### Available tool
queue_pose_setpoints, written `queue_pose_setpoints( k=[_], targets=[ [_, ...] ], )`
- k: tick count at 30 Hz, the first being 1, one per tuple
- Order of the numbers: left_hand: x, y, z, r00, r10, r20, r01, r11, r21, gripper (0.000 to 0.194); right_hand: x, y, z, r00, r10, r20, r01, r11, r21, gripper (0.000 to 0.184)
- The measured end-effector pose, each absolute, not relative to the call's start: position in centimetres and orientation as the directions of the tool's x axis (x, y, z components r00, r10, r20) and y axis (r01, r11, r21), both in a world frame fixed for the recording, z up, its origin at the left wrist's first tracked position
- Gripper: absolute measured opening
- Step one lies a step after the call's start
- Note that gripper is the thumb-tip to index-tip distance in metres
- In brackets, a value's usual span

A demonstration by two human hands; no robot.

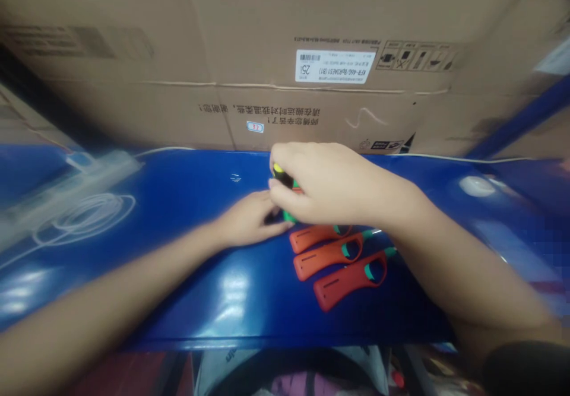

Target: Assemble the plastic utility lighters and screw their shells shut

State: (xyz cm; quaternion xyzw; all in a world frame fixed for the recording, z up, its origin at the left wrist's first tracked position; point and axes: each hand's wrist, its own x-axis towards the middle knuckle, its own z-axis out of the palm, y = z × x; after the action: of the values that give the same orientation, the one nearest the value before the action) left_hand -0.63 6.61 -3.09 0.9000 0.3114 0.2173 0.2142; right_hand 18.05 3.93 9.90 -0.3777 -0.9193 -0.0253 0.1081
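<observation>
My right hand (312, 182) is closed round a small black object with a yellow end (279, 169), its lower part hidden by my fingers. Beneath that grip, my left hand (249, 221) rests on the blue tabletop, fingers curled and mostly covered, thumb stretched along a green piece (289, 216). What the left fingers hold cannot be made out. Just nearer to me lie three gas lighters with long nozzles and green triggers: an orange one (307, 238) partly behind my right wrist, another orange one (312, 262), and a red one (338, 286) closest to the front.
A large cardboard box (178, 57) stands upright along the back of the blue table (187, 301). At the left are a white power strip (102, 173) and a coiled white cable (93, 215). A white round object (476, 186) sits at the right.
</observation>
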Motion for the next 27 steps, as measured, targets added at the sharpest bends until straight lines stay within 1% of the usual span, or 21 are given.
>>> queue_pose_setpoints(
  k=[2,3,6,10,12,15,16,18,20,21,25,27],
  targets=[
    [-0.6,6.6,-3.0,0.719,0.650,0.249,0.477,-0.720,0.503,0.035,17.8,3.9,9.7,-0.666,0.707,0.239,0.727,0.687,-0.006,0.034],
    [-0.6,6.6,-3.0,0.720,0.651,0.239,0.493,-0.723,0.484,0.036,17.7,3.9,9.6,-0.647,0.717,0.257,0.743,0.669,0.002,0.035],
    [-0.6,6.8,-3.1,0.718,0.659,0.223,0.530,-0.725,0.440,0.033,17.7,4.3,9.3,-0.598,0.743,0.300,0.778,0.628,-0.003,0.026],
    [-0.7,6.9,-3.1,0.721,0.648,0.247,0.524,-0.742,0.418,0.032,18.1,4.9,9.0,-0.581,0.743,0.333,0.794,0.607,0.030,0.030],
    [-0.7,6.9,-3.2,0.716,0.648,0.260,0.516,-0.742,0.427,0.032,18.2,4.8,9.1,-0.624,0.715,0.315,0.760,0.649,0.031,0.030],
    [-0.8,6.8,-3.3,0.714,0.628,0.311,0.438,-0.746,0.501,0.029,17.9,4.1,9.3,-0.715,0.648,0.263,0.669,0.743,-0.012,0.023],
    [-0.8,6.8,-3.4,0.712,0.619,0.332,0.401,-0.747,0.531,0.030,17.6,3.7,9.4,-0.726,0.639,0.255,0.658,0.753,-0.011,0.023],
    [-0.8,6.7,-3.4,0.710,0.607,0.358,0.350,-0.745,0.569,0.034,17.1,3.1,9.5,-0.701,0.666,0.257,0.695,0.718,0.038,0.024],
    [-0.8,6.6,-3.3,0.710,0.603,0.364,0.344,-0.748,0.568,0.039,16.7,2.6,9.6,-0.665,0.704,0.251,0.740,0.667,0.089,0.031],
    [-0.8,6.6,-3.2,0.710,0.601,0.366,0.349,-0.753,0.558,0.041,16.6,2.5,9.7,-0.654,0.718,0.239,0.752,0.652,0.097,0.034],
    [-0.8,6.7,-3.1,0.726,0.595,0.345,0.397,-0.772,0.497,0.036,17.0,2.2,10.4,-0.649,0.735,0.193,0.756,0.651,0.066,0.026],
    [-0.8,6.7,-3.1,0.729,0.604,0.323,0.423,-0.768,0.480,0.036,17.3,2.2,10.7,-0.614,0.767,0.184,0.787,0.613,0.071,0.026]
  ],
)
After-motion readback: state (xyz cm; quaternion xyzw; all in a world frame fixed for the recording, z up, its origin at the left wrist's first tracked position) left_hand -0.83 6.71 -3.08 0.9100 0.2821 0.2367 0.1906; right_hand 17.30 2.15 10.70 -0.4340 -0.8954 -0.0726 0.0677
